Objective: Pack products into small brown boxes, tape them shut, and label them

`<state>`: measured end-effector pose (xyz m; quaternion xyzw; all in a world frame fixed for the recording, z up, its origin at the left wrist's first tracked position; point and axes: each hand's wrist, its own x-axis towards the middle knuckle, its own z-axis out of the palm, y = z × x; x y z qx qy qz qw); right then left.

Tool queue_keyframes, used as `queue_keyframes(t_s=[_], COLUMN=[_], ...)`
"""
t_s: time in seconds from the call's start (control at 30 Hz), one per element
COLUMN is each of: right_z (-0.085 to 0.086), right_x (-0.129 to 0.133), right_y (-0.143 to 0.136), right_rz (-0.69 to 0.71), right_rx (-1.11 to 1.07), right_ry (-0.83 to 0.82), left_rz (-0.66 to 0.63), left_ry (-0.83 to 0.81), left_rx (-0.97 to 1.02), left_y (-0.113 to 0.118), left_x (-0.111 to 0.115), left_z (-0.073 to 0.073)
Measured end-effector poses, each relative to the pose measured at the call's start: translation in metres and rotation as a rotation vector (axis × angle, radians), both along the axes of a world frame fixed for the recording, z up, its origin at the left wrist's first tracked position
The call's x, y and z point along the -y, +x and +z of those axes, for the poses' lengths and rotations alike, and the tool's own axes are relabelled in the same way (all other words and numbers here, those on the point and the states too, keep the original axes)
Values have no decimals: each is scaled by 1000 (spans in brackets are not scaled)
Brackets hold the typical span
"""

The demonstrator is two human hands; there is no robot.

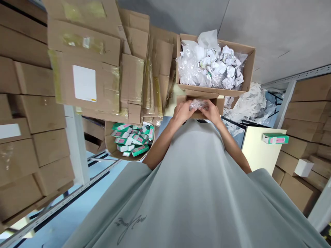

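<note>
Right in front of my body stands a small open cardboard box [219,103] with its flaps spread. A clear crinkled bundle of bubble wrap [198,104] sits at its opening. From the left, my left hand [183,110] is closed on the wrap with curled fingers. On the other side, my right hand [210,112] grips the wrap's right end. Whether anything is inside the wrap cannot be seen, and the box's interior is mostly hidden by my hands.
Behind is a larger carton [249,69] full of crumpled paper and plastic. Flattened cardboard [108,82] is stacked at left, above a carton of green-white small boxes [133,137]. One green box [275,138] lies on a cream surface [261,151] at right. Shelves of cartons flank both sides.
</note>
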<state>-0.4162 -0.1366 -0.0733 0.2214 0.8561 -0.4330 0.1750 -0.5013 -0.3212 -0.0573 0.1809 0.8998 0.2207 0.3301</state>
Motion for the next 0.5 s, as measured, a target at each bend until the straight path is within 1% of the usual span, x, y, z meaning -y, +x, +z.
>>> queue_keyframes(t_s=[0.1,0.17,0.23,0.3,0.33,0.4,0.43,0.5], right_z=[-3,1,9,17,20,22,20,14], right_x=[2,-1,-8,-18,-24,-33,-35,-36], right_y=[-8,-5,6,23,32,48,53,58], right_rz=[66,85,55,-23,-73,-177,-225,-296], right_rx=[55,54,-20,-105,-124,-109,-86,-39], right_ry=[84,141,191,267,319,420,452,467], left_rz=[-29,-9,39,108,142,197,215,235], left_ry=[-62,-69,-56,-54,-61,-79,-82,-72], left_rx=[-74,-102,-129,-164,-174,-161,-130,-39], left_y=[-3,-4,-4,-4,-4,-4,-4,-5], left_x=[-1,6,19,35,43,55,58,60], left_z=[4,9,14,15,13,4,-2,-18])
